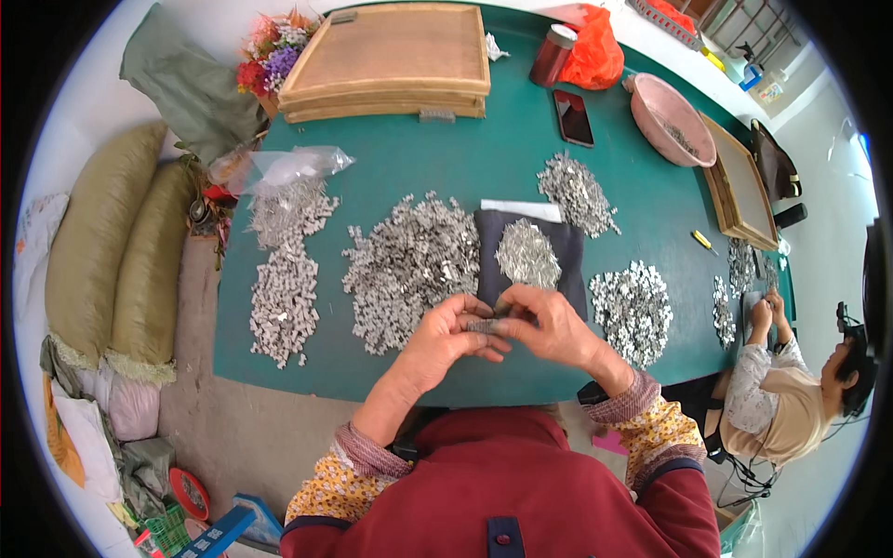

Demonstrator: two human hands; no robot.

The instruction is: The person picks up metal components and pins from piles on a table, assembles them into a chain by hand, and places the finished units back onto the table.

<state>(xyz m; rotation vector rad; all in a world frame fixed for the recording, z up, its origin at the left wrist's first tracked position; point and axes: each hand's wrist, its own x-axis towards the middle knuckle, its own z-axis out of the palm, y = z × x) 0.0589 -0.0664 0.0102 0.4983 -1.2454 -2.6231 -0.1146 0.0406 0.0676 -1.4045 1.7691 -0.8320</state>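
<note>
Green table (409,158), indistinct piece (482,326) between fingers (517,329)

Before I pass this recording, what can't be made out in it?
All in the head view:
- Small part: its full shape, covered by the left hand and right hand.
- Dark cloth: its near edge, partly behind the right hand.
- Bowl: its pieces, too small.
- Co-worker's hands: what they hold, too small.
- Blue bar: cut off by the lower edge.
</note>
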